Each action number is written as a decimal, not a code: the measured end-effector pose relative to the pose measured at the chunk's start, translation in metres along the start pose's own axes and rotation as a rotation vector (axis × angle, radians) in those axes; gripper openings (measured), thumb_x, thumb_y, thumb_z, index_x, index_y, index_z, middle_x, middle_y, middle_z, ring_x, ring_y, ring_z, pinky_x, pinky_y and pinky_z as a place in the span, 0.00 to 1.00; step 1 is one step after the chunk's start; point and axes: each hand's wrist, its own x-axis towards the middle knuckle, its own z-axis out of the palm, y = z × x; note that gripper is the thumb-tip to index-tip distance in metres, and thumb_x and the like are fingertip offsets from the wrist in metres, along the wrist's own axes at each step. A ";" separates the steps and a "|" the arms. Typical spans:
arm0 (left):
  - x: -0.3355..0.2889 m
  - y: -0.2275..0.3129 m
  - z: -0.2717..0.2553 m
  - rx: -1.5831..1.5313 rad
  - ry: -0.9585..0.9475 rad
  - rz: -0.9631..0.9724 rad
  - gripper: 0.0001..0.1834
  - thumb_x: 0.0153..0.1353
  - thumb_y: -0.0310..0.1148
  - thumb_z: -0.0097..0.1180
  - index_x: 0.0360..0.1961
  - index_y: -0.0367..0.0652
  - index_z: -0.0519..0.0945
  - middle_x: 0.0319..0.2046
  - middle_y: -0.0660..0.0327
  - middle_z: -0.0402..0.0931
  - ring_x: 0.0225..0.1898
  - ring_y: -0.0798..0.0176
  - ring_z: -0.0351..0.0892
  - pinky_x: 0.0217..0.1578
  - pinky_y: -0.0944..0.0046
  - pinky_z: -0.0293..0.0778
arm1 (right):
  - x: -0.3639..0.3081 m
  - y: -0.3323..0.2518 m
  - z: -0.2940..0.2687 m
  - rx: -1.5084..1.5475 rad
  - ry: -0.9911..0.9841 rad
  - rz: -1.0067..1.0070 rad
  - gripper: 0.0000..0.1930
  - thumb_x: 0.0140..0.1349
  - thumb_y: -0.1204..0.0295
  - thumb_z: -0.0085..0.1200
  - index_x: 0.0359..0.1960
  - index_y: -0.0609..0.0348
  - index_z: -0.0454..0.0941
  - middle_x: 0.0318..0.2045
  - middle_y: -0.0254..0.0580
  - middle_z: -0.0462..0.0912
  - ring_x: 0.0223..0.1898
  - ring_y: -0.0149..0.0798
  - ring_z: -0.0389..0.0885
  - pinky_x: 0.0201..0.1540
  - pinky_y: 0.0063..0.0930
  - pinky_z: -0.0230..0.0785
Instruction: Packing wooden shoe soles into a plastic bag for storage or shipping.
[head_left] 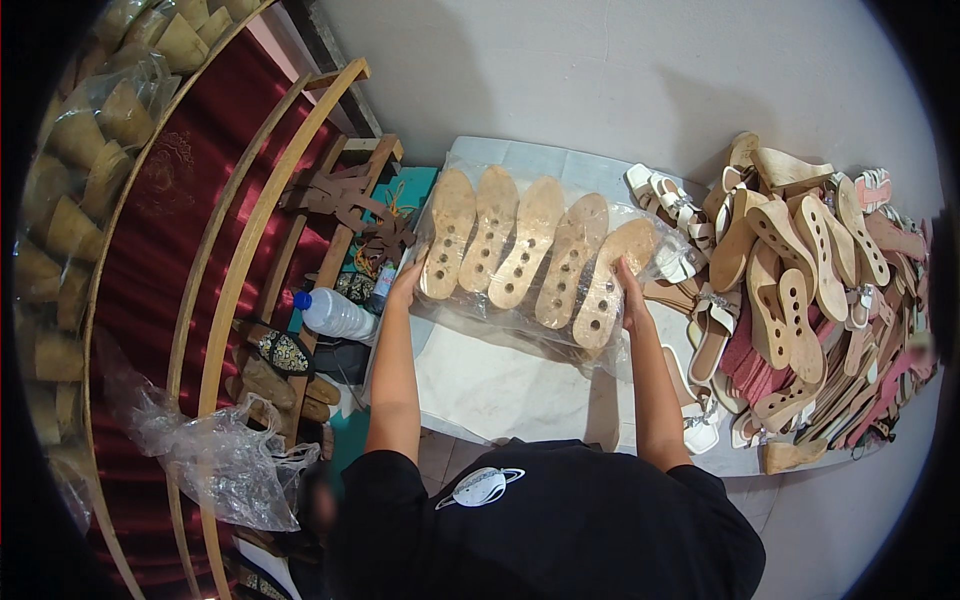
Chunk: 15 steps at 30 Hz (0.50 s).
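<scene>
Between my two hands is a clear plastic bag [460, 318] with several wooden shoe soles in a row inside it. Each sole [516, 245] is pale, with dark round holes along its narrower part. My left hand [407, 283] grips the bag's left side beside the leftmost sole. At the opposite end, my right hand [630, 290] is closed on the bag's edge by the rightmost sole [604, 290], its thumb on top. The fingers beneath the bag are hidden. Below it lies the white table top [465, 385].
A heap of wooden wedge soles [790, 250] and white sandals [712, 335] covers the table's right side. To the left are a water bottle [340, 315] with a blue cap, a wooden rack [290, 190], a crumpled plastic bag [235, 460] and brown cut straps [340, 195].
</scene>
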 end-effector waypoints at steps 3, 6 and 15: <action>0.007 -0.001 0.002 0.074 -0.058 0.195 0.35 0.57 0.51 0.48 0.57 0.35 0.61 0.55 0.54 0.64 0.55 0.60 0.63 0.53 0.63 0.59 | 0.000 -0.002 -0.003 -0.036 0.006 -0.021 0.34 0.54 0.43 0.46 0.55 0.56 0.63 0.48 0.46 0.72 0.46 0.42 0.74 0.49 0.37 0.68; 0.013 -0.010 -0.021 0.128 0.000 0.246 0.34 0.57 0.49 0.49 0.58 0.35 0.61 0.54 0.52 0.65 0.55 0.59 0.63 0.53 0.64 0.59 | 0.004 0.000 -0.004 -0.058 -0.010 0.038 0.33 0.54 0.43 0.47 0.54 0.55 0.64 0.48 0.44 0.72 0.47 0.42 0.73 0.50 0.37 0.66; -0.017 0.005 -0.004 -0.094 0.093 0.120 0.29 0.58 0.47 0.48 0.54 0.37 0.66 0.51 0.55 0.68 0.52 0.61 0.67 0.50 0.65 0.63 | -0.010 -0.002 0.001 -0.094 0.138 -0.016 0.23 0.52 0.51 0.51 0.43 0.54 0.73 0.40 0.39 0.77 0.41 0.38 0.75 0.47 0.34 0.67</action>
